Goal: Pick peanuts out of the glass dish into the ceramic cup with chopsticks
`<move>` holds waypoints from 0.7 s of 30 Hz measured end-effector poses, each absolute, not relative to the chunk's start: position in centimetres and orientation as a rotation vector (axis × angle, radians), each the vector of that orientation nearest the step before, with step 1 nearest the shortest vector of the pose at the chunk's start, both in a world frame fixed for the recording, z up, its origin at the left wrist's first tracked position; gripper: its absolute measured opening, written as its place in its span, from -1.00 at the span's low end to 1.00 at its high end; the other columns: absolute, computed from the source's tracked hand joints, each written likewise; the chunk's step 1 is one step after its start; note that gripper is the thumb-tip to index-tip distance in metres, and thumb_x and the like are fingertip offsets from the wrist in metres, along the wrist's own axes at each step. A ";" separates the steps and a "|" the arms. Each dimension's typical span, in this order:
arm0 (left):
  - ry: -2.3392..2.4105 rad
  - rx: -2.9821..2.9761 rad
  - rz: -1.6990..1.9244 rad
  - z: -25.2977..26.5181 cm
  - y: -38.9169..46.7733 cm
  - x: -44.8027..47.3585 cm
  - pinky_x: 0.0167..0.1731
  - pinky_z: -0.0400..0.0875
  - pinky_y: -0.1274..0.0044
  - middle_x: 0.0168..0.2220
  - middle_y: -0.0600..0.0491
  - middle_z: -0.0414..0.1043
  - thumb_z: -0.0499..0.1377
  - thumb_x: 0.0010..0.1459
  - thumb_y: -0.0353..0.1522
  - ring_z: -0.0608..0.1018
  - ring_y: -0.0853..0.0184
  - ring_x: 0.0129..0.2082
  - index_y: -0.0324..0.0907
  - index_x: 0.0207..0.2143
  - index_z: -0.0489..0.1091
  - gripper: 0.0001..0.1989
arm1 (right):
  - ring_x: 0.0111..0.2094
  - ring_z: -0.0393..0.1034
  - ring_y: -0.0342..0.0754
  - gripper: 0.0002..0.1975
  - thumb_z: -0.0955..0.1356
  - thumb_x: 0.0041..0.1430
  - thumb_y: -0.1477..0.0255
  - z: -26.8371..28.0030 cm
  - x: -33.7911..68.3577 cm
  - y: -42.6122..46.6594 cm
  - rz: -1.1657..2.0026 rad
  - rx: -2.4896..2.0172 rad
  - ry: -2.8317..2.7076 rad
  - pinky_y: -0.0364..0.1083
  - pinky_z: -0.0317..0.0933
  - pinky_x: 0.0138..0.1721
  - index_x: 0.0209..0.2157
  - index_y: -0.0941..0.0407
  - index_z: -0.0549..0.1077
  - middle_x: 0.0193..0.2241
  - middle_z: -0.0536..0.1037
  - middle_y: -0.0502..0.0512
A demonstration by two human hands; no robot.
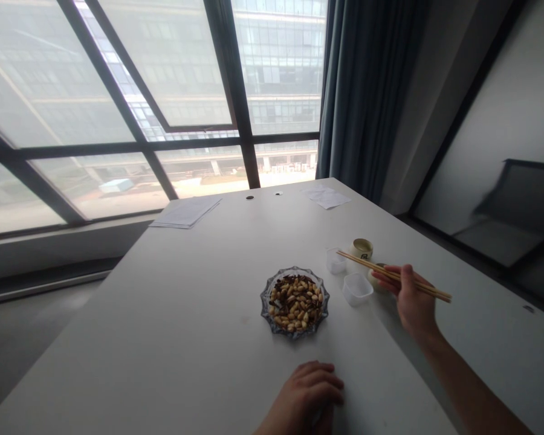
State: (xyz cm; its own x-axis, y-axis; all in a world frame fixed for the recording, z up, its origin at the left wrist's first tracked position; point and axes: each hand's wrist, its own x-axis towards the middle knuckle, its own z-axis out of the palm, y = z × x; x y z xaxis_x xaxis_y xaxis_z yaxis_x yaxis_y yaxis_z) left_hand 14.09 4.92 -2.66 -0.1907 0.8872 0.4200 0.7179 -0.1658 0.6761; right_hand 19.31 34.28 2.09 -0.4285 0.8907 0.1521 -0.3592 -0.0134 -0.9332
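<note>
My right hand (414, 302) is closed around a pair of wooden chopsticks (367, 264). Their tips point left, over a small clear plastic container (335, 261); I cannot tell whether they touch it. A second clear plastic container (357, 289) is nearer to me. Behind the chopsticks is a small cream cup (361, 249) with a dark character on it, and another cup (378, 279) is partly hidden by my right hand. A glass bowl (266, 305) holds peanuts and dark seeds. Below it, my left hand (310, 393) rests on the table, fingers loosely bent and holding nothing.
The white table (172, 320) reaches toward the windows. Sheets of paper (185, 212) lie at its far left, and more paper (326, 196) at the far right. Two round holes are near the far edge. A dark curtain (362, 103) hangs beyond, and a dark chair-like shape (523, 196) is at right.
</note>
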 end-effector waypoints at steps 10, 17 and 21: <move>1.891 1.856 1.258 -2.9 5.0 13.9 0.11 0.35 0.46 -0.11 0.07 0.63 0.10 -0.16 -0.66 0.56 0.26 0.05 -0.07 -0.20 0.45 -0.53 | -0.40 0.65 0.11 -0.52 0.36 0.25 0.02 1.7 19.3 29.7 1.719 -0.393 -1.648 -0.08 0.53 -0.47 -0.32 0.19 0.60 -0.45 0.68 0.25; 1.877 1.843 1.253 -2.9 4.9 14.0 0.11 0.36 0.42 -0.11 0.03 0.63 0.13 -0.08 -0.61 0.55 0.23 0.06 -0.08 -0.21 0.47 -0.60 | -0.41 0.64 0.08 -0.57 0.32 0.32 0.07 0.7 19.2 28.0 1.781 -0.294 -1.834 -0.07 0.52 -0.43 -0.29 0.16 0.58 -0.44 0.68 0.21; 1.880 1.843 1.257 -2.7 4.9 14.0 0.10 0.37 0.42 -0.12 0.01 0.63 0.11 -0.04 -0.61 0.55 0.22 0.06 -0.08 -0.22 0.47 -0.63 | -0.41 0.63 0.05 -0.61 0.32 0.34 0.11 0.6 19.2 28.0 1.776 -0.268 -1.895 -0.07 0.51 -0.41 -0.29 0.15 0.58 -0.44 0.68 0.19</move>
